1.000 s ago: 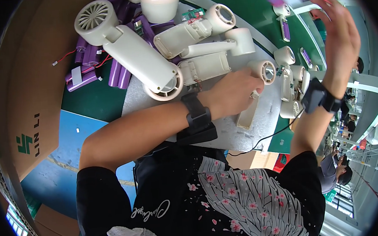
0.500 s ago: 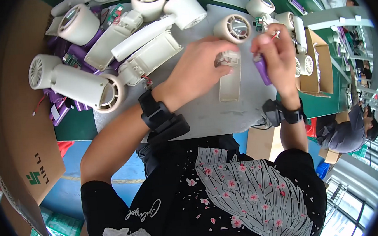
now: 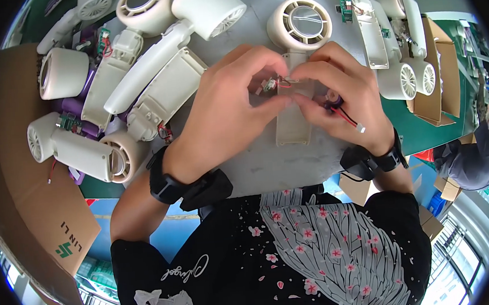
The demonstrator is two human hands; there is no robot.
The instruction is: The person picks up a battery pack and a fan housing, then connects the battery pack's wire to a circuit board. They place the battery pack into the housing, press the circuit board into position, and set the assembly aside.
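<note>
In front of me lies a cream handheld fan with its round head pointing away and its open handle shell toward me. Over that handle my two hands meet, fingertips nearly touching. My left hand is closed in a pinch at a small part with thin wires; its exact kind is too small to tell. My right hand pinches at the same wires and holds a purple battery in its curled fingers, mostly hidden. A red-and-black lead ending in a white plug hangs from the battery.
Several cream fan bodies and purple batteries are piled at the left, beside a tall cardboard box. More fan parts stand at the right near an open carton. A grey mat covers the green table. A person works farther right.
My right hand has moved in beside my left, and the battery has slipped back into its curled fingers. My left hand has left the handle shell's end. The whole view has shifted.
</note>
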